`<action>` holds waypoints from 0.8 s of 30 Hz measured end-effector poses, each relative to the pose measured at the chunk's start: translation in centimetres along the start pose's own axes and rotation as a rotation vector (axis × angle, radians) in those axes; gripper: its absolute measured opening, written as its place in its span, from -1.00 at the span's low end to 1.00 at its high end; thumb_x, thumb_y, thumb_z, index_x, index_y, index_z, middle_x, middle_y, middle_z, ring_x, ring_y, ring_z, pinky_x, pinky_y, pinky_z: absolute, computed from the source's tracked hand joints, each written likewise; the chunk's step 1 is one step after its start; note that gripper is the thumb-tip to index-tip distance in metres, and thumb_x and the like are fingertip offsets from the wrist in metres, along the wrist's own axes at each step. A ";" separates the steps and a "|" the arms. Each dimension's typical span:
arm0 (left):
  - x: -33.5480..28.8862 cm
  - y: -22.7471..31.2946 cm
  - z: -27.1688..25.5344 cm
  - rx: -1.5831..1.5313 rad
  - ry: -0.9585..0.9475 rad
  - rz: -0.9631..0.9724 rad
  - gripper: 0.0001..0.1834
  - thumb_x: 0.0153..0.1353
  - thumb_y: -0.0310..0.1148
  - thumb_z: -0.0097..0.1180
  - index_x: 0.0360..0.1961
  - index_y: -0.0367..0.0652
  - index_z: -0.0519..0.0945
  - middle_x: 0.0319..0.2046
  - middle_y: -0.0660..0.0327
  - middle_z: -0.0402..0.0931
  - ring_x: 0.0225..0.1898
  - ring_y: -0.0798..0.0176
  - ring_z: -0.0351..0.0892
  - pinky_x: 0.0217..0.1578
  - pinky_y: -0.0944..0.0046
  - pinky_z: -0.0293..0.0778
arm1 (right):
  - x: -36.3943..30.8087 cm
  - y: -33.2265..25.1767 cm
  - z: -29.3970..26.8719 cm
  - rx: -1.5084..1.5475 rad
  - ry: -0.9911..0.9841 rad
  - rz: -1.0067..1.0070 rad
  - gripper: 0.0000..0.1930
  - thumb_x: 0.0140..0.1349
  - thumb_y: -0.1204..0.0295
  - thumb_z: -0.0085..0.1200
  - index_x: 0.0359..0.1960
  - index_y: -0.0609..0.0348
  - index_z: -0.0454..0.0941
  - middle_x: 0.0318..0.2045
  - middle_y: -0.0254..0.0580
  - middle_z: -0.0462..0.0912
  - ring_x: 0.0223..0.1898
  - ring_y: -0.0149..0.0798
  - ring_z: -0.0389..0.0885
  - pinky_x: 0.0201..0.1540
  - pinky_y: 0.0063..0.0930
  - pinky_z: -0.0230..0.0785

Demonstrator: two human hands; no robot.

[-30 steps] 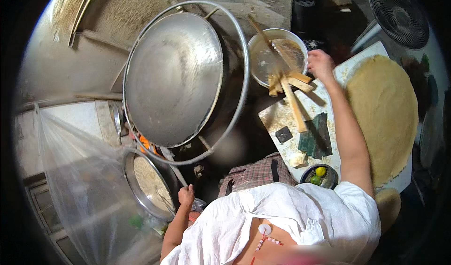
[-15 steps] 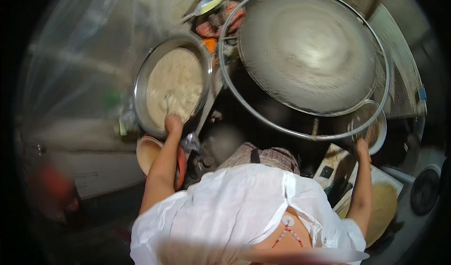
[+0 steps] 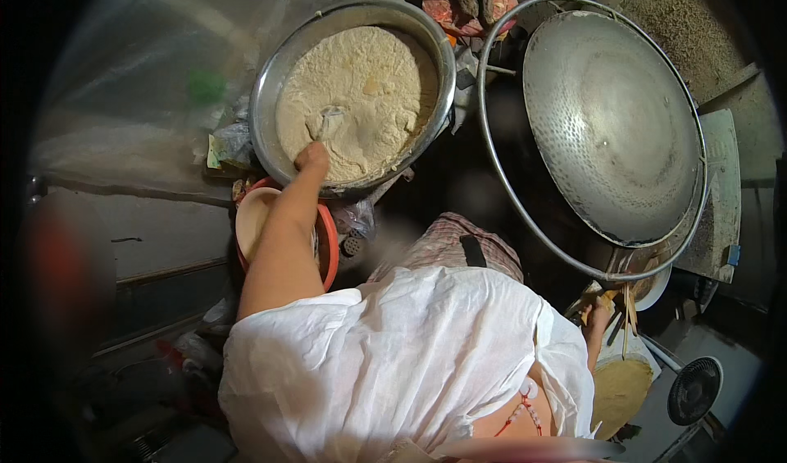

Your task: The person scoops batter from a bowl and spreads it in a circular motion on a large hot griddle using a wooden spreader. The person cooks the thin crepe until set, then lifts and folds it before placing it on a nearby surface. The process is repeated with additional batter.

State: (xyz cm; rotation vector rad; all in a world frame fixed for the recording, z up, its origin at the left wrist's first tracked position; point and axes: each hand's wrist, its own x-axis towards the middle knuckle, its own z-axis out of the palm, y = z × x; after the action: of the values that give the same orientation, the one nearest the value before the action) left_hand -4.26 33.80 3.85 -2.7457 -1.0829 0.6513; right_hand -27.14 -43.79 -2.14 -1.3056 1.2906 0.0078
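Note:
A wide metal basin (image 3: 264,118) on the left holds thick, pale beige batter (image 3: 361,77). My left hand (image 3: 312,159) reaches over its near rim, fingers closed on a metal ladle (image 3: 329,121) whose head is partly sunk in the batter. On the right, a large round griddle (image 3: 611,127) with a dimpled grey surface sits inside a metal ring (image 3: 502,180). My right hand (image 3: 598,315) is low beside the ring's near edge, closed round a light, wooden-looking stick (image 3: 605,301) that is partly hidden. A white bowl (image 3: 653,291) shows under the ring next to it.
Round tan flatbreads (image 3: 623,396) lie at the lower right, near a black fan (image 3: 695,389). A red bucket (image 3: 329,250) with a pale bowl (image 3: 252,217) stands below the basin. Plastic sheeting (image 3: 164,77) hangs at the left. A red bag (image 3: 455,16) lies behind.
The view has swung, so the basin appears farther right and larger. My left hand stays on the ladle in the batter. My right hand has come nearer my body, away from the white bowl.

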 end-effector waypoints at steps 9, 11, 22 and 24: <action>-8.2 -9.3 4.2 0.294 -0.058 0.566 -0.62 0.25 -0.19 -0.05 -0.41 -0.28 0.66 -0.34 -0.11 0.60 -0.27 -0.13 0.60 -0.21 -0.05 0.48 | 0.2 1.9 6.5 0.248 -0.015 0.057 -0.95 0.28 0.47 -0.16 -0.25 0.10 0.28 -0.69 -0.27 0.29 -0.74 -0.30 0.24 -0.68 -0.36 0.15; -11.0 -10.6 3.2 -0.153 -0.052 0.388 -0.59 0.30 -0.19 -0.11 -0.37 -0.34 0.62 -0.35 -0.19 0.57 -0.27 -0.21 0.57 -0.18 -0.10 0.46 | 0.5 3.0 7.0 0.266 0.046 0.012 -0.96 0.27 0.48 -0.17 -0.27 0.10 0.27 -0.68 -0.27 0.29 -0.74 -0.31 0.24 -0.68 -0.37 0.15; -5.7 -5.5 0.5 -0.205 -0.589 0.306 -0.69 0.28 -0.35 -0.11 -0.46 -0.41 0.51 -0.54 -0.15 0.55 -0.54 -0.06 0.59 -0.52 0.02 0.49 | -1.8 3.2 8.6 0.242 0.039 -0.057 -0.86 0.27 0.49 -0.15 -0.17 0.03 0.22 -0.67 -0.30 0.31 -0.73 -0.35 0.24 -0.69 -0.38 0.17; -6.5 -8.7 3.1 -0.455 -0.621 0.295 -0.62 0.33 -0.23 -0.12 -0.48 -0.35 0.45 -0.66 0.05 0.43 -0.71 0.08 0.42 -0.68 0.08 0.37 | -1.8 3.9 8.9 0.281 -0.034 0.002 -0.85 0.28 0.49 -0.13 -0.16 0.04 0.22 -0.66 -0.31 0.32 -0.71 -0.34 0.26 -0.66 -0.38 0.17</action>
State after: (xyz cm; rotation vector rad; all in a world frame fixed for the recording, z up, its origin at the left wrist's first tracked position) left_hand -15.29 35.70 5.65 -3.2210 -1.0216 1.5522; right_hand -24.29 -35.13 -5.86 -1.0586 1.2154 -0.1446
